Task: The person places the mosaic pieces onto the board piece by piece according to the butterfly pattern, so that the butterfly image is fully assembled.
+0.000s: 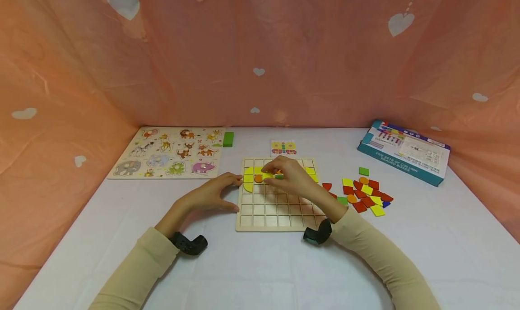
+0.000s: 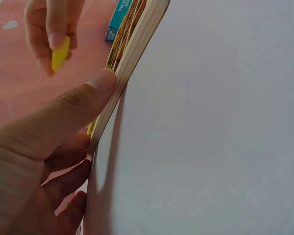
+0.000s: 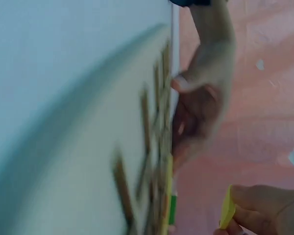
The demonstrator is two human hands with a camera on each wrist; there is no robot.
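A wooden grid board (image 1: 264, 209) lies flat on the white table. My left hand (image 1: 211, 195) rests at its left edge, thumb and fingertips touching the rim and spread apart. Over the upper part of the board, my right hand (image 1: 290, 179) pinches a yellow tile (image 3: 228, 208) between thumb and fingers, raised above the surface in both wrist views. Yellow pieces (image 1: 248, 179) sit in the board's upper left, with an orange disc (image 1: 258, 178) beside them. More yellow pieces (image 1: 310, 172) lie at the upper right. My right hand hides part of the upper middle squares.
Behind the board is a small pattern card (image 1: 283, 147). Loose coloured tiles (image 1: 367, 190) are scattered to the right, near a teal box (image 1: 404, 152). An animal puzzle board (image 1: 170, 159) and a green block (image 1: 228, 139) lie at the back left.
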